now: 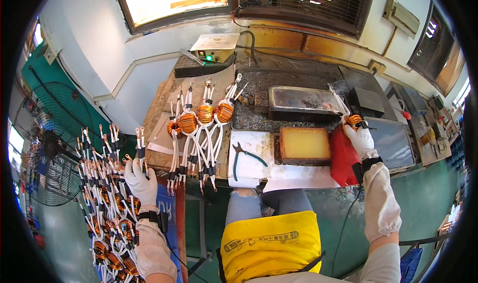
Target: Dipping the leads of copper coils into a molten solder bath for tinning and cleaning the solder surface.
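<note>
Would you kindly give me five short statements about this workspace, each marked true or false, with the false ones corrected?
1. The left hand and the right hand are both gloved. True.
2. The right hand is empty. False: it holds a coil.
3. The pliers lie left of the yellow tray. True.
4. A row of just two coils lies left of the pliers. False: the row has four coils.
5. The control box shows a green light. True.
</note>
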Demonstrator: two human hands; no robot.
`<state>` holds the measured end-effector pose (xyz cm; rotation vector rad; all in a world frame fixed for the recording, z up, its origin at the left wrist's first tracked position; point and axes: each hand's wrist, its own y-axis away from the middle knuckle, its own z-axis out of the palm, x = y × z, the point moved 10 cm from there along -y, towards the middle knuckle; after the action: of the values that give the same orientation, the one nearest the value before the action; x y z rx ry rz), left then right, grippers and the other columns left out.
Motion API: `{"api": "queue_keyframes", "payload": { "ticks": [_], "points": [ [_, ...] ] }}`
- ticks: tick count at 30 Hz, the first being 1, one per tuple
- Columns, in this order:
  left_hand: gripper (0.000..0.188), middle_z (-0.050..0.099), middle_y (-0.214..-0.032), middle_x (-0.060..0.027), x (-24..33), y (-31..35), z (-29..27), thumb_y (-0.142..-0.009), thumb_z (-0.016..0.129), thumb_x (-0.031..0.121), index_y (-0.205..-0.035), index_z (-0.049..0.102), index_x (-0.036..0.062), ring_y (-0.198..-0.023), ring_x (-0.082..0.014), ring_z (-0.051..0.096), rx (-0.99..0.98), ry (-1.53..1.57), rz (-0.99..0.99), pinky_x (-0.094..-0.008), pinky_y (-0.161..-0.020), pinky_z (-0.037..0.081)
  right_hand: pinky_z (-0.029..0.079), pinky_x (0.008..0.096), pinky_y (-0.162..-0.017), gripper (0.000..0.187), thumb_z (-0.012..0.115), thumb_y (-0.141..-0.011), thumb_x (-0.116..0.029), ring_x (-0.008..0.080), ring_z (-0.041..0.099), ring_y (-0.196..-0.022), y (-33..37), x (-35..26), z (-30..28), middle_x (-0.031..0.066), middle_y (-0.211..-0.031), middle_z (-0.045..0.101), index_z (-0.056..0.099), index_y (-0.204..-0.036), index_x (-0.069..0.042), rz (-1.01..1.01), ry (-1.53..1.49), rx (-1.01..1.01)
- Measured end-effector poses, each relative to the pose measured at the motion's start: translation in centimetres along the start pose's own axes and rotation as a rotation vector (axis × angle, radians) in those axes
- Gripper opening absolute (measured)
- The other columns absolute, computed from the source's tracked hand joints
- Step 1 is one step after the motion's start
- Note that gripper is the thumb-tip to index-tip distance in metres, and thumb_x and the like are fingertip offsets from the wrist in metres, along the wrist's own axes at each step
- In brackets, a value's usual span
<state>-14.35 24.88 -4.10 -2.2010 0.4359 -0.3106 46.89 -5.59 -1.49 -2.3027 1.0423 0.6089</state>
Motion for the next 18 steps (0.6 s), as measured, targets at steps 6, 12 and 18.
{"api": "queue_keyframes", "payload": {
  "ticks": [6,12,18],
  "points": [
    [0.058,0.049,-0.125,-0.0156,0.2,0.0,-0.2,-0.071,0.068,0.012,-0.126,0.05,0.0091,-0.11,-0.0364,0.05,0.005,0.003,-0.007,-0.0456,-0.095,0.042,0.048,0.0429,-0.078,0.038,0.063,-0.082,-0.036,0.0388,0.062,-0.09,-0.7,1.8,0.6,0.0222,-0.094,0.064,0.063,-0.102,-0.005,0.01,0.064,-0.006],
    [0.058,0.049,-0.125,-0.0156,0.3,-0.1,-0.2,-0.071,0.068,0.011,-0.126,0.05,0.0089,-0.11,-0.0361,0.05,0.018,-0.003,0.006,-0.0454,-0.095,0.042,0.049,0.0435,-0.076,0.041,0.063,-0.082,-0.041,0.0402,0.062,-0.089,-1.5,3.4,1.2,0.0232,-0.093,0.064,0.063,-0.103,-0.005,-0.004,0.086,0.005],
    [0.058,0.049,-0.126,-0.015,0.1,-0.1,-0.2,-0.072,0.068,0.012,-0.127,0.05,0.0091,-0.11,-0.0363,0.05,0.01,0.005,-0.002,-0.0454,-0.095,0.042,0.05,0.0432,-0.074,0.043,0.063,-0.082,-0.042,0.0396,0.064,-0.085,-1.4,2.8,1.1,0.0224,-0.087,0.066,0.064,-0.1,-0.004,0.016,0.052,-0.014]
  ]
}}
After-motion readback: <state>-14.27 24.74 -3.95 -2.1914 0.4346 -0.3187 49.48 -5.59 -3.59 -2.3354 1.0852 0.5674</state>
